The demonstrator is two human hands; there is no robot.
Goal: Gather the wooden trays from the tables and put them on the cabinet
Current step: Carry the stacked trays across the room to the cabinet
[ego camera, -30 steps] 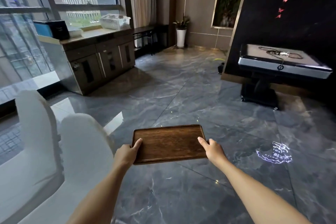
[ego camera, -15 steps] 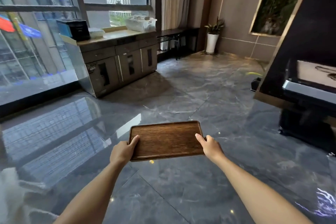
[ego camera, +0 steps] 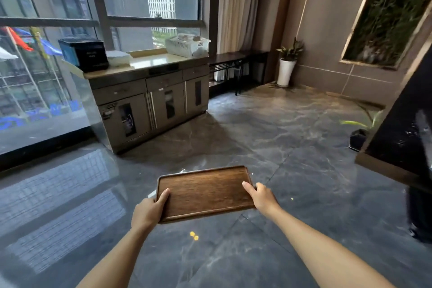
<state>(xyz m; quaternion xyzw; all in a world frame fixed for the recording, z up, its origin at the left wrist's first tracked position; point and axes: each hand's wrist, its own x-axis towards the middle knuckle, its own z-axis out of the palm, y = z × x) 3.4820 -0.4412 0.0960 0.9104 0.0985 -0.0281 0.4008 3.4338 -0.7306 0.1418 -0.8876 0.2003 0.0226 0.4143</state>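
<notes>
Both hands grip one wooden tray [ego camera: 205,192] above the floor [ego camera: 304,170]: left hand [ego camera: 149,211] clasps its left edge, right hand [ego camera: 260,196] its right edge. The cabinet [ego camera: 149,100] stands well ahead by the window.

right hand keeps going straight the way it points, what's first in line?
Nothing close. The right hand, gripping the tray, points over bare floor roughly toward the cabinet. Depth is unclear.

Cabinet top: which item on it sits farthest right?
The white slotted basket, at the right end of the cabinet top by the curtain. The black box and the white item beside it sit at the left end.
</notes>
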